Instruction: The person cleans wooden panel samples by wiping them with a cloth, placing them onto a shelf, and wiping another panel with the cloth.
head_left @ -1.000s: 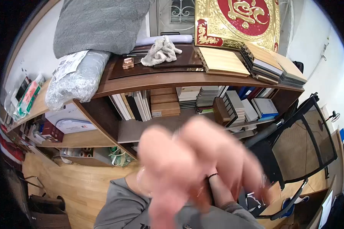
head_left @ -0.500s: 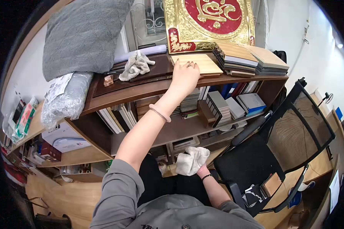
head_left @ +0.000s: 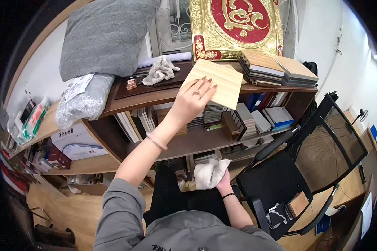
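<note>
My left hand [head_left: 192, 100] grips a pale wood-grain panel [head_left: 218, 83] by its left part, fingers spread over its face and the thumb out of sight. The panel is tilted, its lower corner out past the shelf top's front edge. Low in front of my body, my right hand [head_left: 224, 180] holds a whitish cloth [head_left: 208, 174], which covers most of its fingers. On the shelf top, a second, crumpled grey cloth [head_left: 161, 71] lies left of the panel, and a stack of sample boards [head_left: 262, 69] stands to its right.
Books and samples fill the dark wooden bookcase [head_left: 176, 144]. A black mesh chair [head_left: 276, 180] with small items on its seat is at the right. A gold and red framed plaque [head_left: 238, 25] leans at the back. A plastic-wrapped bundle [head_left: 84, 100] and grey cushion [head_left: 109, 37] are at the left.
My left hand has taken hold of the pale panel, lifted it off the shelf top and drawn it toward me. My right hand still holds the whitish cloth low down.
</note>
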Available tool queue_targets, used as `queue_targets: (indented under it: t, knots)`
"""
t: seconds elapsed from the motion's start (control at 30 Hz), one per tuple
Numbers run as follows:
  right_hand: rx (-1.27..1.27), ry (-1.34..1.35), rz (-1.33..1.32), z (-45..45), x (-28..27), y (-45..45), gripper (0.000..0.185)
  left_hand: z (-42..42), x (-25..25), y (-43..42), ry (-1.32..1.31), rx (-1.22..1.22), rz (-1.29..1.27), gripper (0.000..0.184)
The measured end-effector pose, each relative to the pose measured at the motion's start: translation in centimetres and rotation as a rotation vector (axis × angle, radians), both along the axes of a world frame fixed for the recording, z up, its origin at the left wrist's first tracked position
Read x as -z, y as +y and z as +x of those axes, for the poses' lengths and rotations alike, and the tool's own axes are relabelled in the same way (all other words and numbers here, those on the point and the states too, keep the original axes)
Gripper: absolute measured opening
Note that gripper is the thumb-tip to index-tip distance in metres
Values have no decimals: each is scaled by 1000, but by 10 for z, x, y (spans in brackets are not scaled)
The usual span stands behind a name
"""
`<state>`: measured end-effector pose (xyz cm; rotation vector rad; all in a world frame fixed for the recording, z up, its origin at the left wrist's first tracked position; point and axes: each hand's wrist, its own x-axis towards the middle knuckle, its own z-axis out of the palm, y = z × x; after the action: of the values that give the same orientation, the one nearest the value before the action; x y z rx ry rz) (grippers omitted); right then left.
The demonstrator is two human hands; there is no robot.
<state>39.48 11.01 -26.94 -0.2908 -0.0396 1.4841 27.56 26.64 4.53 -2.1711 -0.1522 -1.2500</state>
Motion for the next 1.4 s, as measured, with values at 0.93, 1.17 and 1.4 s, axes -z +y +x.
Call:
queue_targets:
  t: [0.93, 1.17, 1.4]
  knots:
    - [210, -1222, 285, -121, -258, -141, 38, -209, 122, -255, -594, 1626, -2081, 69]
    - [790, -1353, 207, -122, -250, -135, 38, -191, 104, -276, -755, 1398, -2115, 61]
    - [1354, -1238, 254, -118, -261, -158, 33, -203, 97, -269, -995, 1633, -1944, 56]
